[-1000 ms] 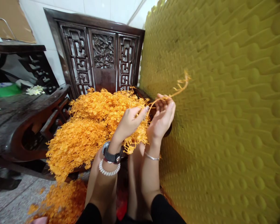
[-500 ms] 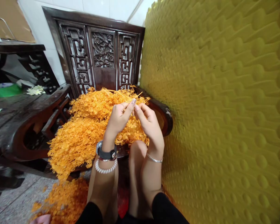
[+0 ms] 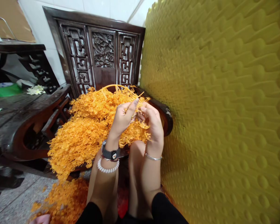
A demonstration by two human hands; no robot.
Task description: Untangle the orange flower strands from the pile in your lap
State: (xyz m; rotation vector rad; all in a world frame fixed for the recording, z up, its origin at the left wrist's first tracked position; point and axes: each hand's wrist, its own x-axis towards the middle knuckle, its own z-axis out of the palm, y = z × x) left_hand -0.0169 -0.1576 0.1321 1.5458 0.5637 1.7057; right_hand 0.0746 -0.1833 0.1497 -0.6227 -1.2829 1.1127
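My left hand (image 3: 123,118) and my right hand (image 3: 152,122) are curled close together above a large heap of fine orange fringe-like strands (image 3: 84,137). The heap lies across my lap and the seat of a dark carved wooden chair. A thin orange strand (image 3: 114,86) arcs over the heap's far side and runs down toward my fingers. Its exact path between my fingers is hidden. A black wristwatch and a white beaded bracelet circle my left wrist, and a thin silver bangle circles my right.
A yellow dimpled foam panel (image 3: 224,109) fills the right side, close to my right hand. The chair's curved armrest (image 3: 164,116) stands beside it. More orange strands (image 3: 65,199) lie on the speckled floor (image 3: 16,194). A dark wooden table (image 3: 14,116) holds a green bowl (image 3: 6,90).
My hands have moved together from their apart position. The strand that stuck out to the right now arcs toward the back of the heap. The view has shifted slightly.
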